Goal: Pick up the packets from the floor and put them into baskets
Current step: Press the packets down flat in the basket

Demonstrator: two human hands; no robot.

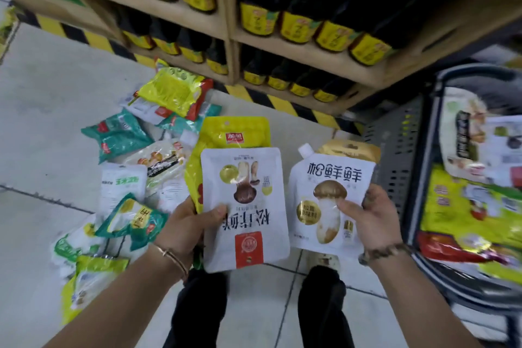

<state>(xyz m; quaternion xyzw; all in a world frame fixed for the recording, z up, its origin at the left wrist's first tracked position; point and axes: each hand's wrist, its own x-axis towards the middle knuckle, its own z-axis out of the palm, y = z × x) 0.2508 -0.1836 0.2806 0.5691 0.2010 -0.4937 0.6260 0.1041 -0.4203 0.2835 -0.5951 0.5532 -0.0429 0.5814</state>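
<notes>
Nearest, the left hand [183, 226] has its fingers curled round a white flat pouch printed with mushrooms and a red square [245, 206], thumb on its front. A yellow plastic packet [234, 133] is held behind it. Just right, the right hand [370, 220] grips a white spouted pouch showing one large mushroom [330, 195]. Left of the hands, green, white and yellow packets [135, 155] lie heaped on the pale tiled floor [42, 121]. At right stands a dark grey plastic basket [395, 155] holding packets. Farthest, wooden shelves [230, 37] carry dark bottles with yellow labels [299, 27].
</notes>
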